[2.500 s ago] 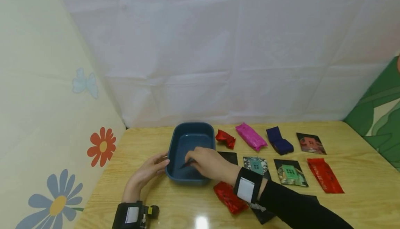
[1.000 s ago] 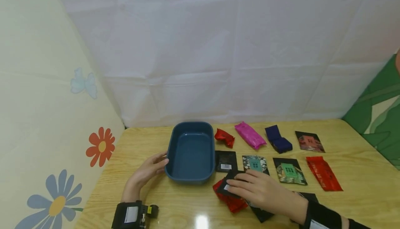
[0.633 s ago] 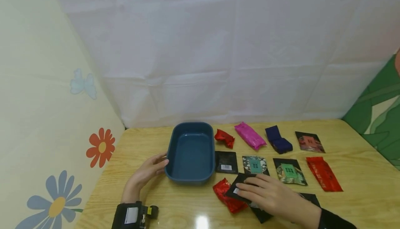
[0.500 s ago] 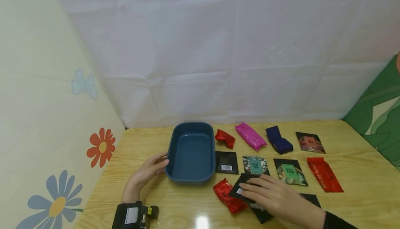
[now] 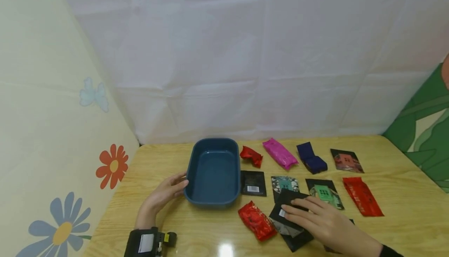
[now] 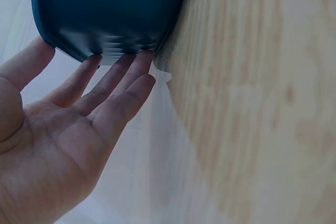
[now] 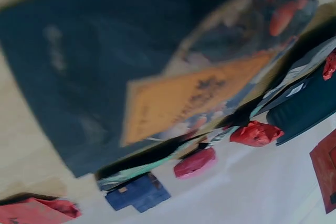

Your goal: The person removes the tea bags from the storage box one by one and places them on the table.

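- Head view: pale quilted sheeting and flower-printed panels are seen behind a wooden table (image 5: pixel 403 210). A dark blue tray (image 5: pixel 213 171) stands on it, with flat and crumpled packets laid out to its right. The left hand (image 5: pixel 162 195) is spread, its straight fingers resting against the tray's near left wall. The right hand (image 5: pixel 324 222) lies with fingers extended flat on a black packet (image 5: pixel 288 202), which overlaps other dark packets just right of a crumpled red packet (image 5: pixel 257 220). Nothing is pinched; the packet is only pressed.
- Left wrist view: the left hand's fingertips (image 6: pixel 137 62) are shown touching the tray's outer wall (image 6: pixel 105 9), palm open.
- Right wrist view: a blurred dark packet with an orange label (image 7: pixel 157 93) fills the frame; it is possibly one lying under the palm, though this cannot be confirmed. The right hand itself is not shown.
- Handling: the black packet is judged light, thin, flexible and glossy, so likely slippery. It would best be slid to a free edge and pinched at a corner.
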Tool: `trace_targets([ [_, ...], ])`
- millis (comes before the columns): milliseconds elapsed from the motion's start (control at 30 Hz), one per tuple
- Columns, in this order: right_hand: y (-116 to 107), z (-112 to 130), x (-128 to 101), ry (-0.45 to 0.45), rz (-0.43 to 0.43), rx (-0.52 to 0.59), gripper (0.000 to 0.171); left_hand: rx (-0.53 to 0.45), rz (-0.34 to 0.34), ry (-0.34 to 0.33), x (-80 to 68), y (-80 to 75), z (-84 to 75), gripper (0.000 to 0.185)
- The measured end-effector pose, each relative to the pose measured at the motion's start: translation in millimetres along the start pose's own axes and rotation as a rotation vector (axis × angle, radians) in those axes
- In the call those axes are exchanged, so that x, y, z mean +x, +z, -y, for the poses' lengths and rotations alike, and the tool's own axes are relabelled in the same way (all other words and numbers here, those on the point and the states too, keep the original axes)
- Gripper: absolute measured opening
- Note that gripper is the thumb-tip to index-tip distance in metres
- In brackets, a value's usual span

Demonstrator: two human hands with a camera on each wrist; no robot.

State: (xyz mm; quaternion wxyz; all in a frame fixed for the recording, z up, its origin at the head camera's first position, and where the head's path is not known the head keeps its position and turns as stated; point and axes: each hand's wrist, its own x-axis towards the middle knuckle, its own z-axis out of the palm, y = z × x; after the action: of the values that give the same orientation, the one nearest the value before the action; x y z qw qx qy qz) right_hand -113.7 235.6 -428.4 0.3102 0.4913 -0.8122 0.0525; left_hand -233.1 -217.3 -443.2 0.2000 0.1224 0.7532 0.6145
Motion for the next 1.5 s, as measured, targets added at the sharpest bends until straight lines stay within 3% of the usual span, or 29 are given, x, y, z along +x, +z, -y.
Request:
trace_targets([
  [67,-2,0,-4,0.015,0.016,0.014,0.045,-0.005,-0.008,-0.012,-0.3,0.0,0.6,0.064],
  [200,-9,1,-9,0.067,0.066,0.037,0.074,-0.011,-0.022,-0.029,-0.2,0.7,1.1,0.063],
  [267,-12,1,-11,0.080,0.078,0.040,0.080,-0.008,-0.022,-0.028,0.0,0.8,1.2,0.063],
  [467,-18,-4,-19,0.052,0.056,0.040,0.061,-0.006,-0.016,-0.025,-0.3,0.4,-0.7,0.064],
  [733,-27,-6,-32,0.072,0.040,0.041,0.078,-0.012,-0.006,-0.011,-1.8,0.6,-2.8,0.063],
  [1500,-41,-3,-69,0.146,0.034,0.014,0.069,-0.011,0.021,0.025,1.3,-1.9,1.8,0.061],
])
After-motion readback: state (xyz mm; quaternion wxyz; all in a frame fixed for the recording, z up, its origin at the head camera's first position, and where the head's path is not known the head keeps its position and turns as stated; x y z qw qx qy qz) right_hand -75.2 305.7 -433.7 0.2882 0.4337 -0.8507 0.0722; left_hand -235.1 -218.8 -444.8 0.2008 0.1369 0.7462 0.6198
